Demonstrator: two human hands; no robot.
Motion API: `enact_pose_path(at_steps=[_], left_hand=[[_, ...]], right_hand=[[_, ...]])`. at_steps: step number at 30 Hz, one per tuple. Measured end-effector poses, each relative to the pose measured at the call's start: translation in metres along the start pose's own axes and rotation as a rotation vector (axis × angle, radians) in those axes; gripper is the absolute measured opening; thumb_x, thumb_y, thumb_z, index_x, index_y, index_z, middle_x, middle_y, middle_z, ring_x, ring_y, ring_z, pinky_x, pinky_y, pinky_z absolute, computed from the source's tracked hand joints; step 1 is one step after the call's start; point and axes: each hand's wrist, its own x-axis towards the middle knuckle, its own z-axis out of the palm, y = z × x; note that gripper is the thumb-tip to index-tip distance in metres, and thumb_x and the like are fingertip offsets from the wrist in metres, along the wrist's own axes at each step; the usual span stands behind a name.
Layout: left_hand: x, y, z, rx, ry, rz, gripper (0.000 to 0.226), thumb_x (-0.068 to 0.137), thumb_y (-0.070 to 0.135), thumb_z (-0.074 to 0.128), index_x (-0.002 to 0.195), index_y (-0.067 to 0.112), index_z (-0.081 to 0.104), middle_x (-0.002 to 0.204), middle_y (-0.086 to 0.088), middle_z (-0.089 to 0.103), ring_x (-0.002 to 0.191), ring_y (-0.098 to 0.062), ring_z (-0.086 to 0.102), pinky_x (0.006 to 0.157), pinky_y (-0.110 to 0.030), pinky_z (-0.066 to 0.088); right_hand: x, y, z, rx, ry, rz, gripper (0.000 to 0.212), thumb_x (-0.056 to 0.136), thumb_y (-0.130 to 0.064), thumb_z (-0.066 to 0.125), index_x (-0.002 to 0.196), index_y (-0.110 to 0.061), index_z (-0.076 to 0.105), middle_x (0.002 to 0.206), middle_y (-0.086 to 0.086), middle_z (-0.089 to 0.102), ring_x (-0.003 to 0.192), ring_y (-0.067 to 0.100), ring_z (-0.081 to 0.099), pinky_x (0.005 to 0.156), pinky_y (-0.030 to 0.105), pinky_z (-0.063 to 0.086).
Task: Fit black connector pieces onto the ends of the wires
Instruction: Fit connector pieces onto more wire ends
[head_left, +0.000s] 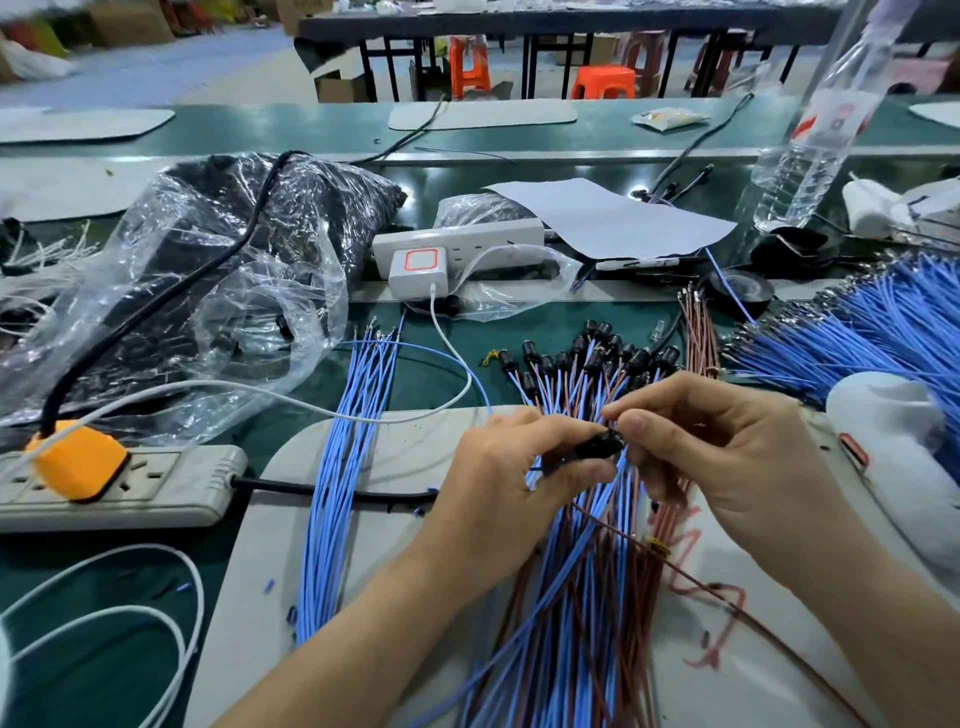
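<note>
My left hand (511, 470) pinches a black connector piece (600, 446) between thumb and fingers above the white mat (395, 457). My right hand (727, 447) meets it from the right, fingertips closed on a thin brown wire (727, 597) whose end sits at the connector. Under both hands lies a fan of blue and brown wires (582, 597) with black connectors fitted (597, 353) at their far ends. A loose bundle of bare blue wires (348, 467) lies to the left.
A big heap of blue wires (857, 332) lies at right, brown wires (698, 332) beside it. A grey power strip with an orange plug (78, 460) sits at left, a plastic bag of black parts (208, 270) behind, a water bottle (810, 145) at back right.
</note>
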Motion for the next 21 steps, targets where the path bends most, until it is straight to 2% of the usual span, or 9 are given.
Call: enact_pose_path(at_steps=[2,3,5,7,10,14,17,21], left_hand=[[0.000,-0.001,0.000,0.003,-0.024,-0.007,0.024,0.078,0.031,0.068,0.095,0.015,0.074,0.074,0.007,0.067,0.075,-0.011,0.058,0.076,-0.027,0.042],[0.000,-0.001,0.000,-0.006,-0.035,-0.005,0.022,0.078,0.030,0.068,0.093,0.015,0.074,0.074,0.006,0.070,0.075,-0.004,0.059,0.078,-0.025,0.040],[0.000,0.001,0.000,-0.004,-0.053,0.015,0.020,0.078,0.028,0.069,0.091,0.015,0.074,0.085,0.013,0.070,0.072,0.011,0.053,0.078,-0.019,0.036],[0.000,0.002,0.000,0.011,-0.072,0.019,0.022,0.077,0.029,0.068,0.090,0.014,0.075,0.095,0.017,0.066,0.073,0.004,0.052,0.076,-0.021,0.037],[-0.002,0.001,-0.001,-0.012,-0.116,-0.018,0.024,0.077,0.032,0.066,0.089,0.014,0.076,0.091,0.012,0.067,0.072,-0.012,0.052,0.077,-0.026,0.038],[-0.004,-0.002,0.000,-0.050,-0.200,-0.070,0.025,0.076,0.035,0.066,0.082,0.013,0.076,0.074,0.002,0.070,0.073,-0.017,0.052,0.079,-0.026,0.040],[-0.003,-0.004,0.002,-0.074,-0.227,-0.055,0.023,0.078,0.033,0.065,0.079,0.012,0.076,0.073,0.004,0.071,0.071,-0.020,0.054,0.080,-0.025,0.041],[-0.002,-0.006,0.001,-0.110,-0.238,-0.042,0.018,0.081,0.027,0.065,0.075,0.013,0.074,0.074,0.005,0.073,0.070,-0.011,0.058,0.076,-0.017,0.043]], right_hand=[[0.000,0.000,-0.001,-0.063,-0.014,-0.020,0.012,0.073,-0.019,0.067,0.078,-0.009,0.071,0.055,0.007,0.061,0.041,0.014,0.054,0.039,0.020,0.043],[0.000,0.000,-0.001,-0.092,-0.024,-0.026,0.013,0.073,-0.019,0.067,0.078,-0.008,0.070,0.054,0.006,0.061,0.042,0.014,0.054,0.040,0.020,0.044],[0.000,-0.001,-0.002,-0.129,-0.043,-0.019,0.013,0.073,-0.020,0.067,0.077,-0.008,0.069,0.053,0.004,0.061,0.041,0.012,0.055,0.040,0.018,0.044],[0.001,0.000,-0.003,-0.110,-0.069,0.026,0.016,0.073,-0.018,0.067,0.076,-0.003,0.068,0.052,0.004,0.061,0.040,0.013,0.056,0.039,0.018,0.044],[0.001,0.002,-0.005,-0.031,-0.095,0.122,0.019,0.072,-0.017,0.068,0.075,0.002,0.067,0.054,0.010,0.063,0.040,0.016,0.058,0.038,0.021,0.046],[0.002,0.002,-0.009,-0.009,-0.151,0.212,0.015,0.070,-0.018,0.070,0.069,-0.003,0.069,0.052,0.014,0.062,0.040,0.018,0.058,0.038,0.021,0.045],[0.004,0.002,-0.011,0.030,-0.193,0.271,0.013,0.068,-0.018,0.071,0.067,-0.005,0.071,0.052,0.014,0.061,0.041,0.019,0.058,0.038,0.020,0.044],[0.004,0.003,-0.011,0.071,-0.214,0.277,0.011,0.069,-0.016,0.070,0.066,-0.006,0.071,0.055,0.017,0.063,0.042,0.018,0.060,0.038,0.020,0.045]])
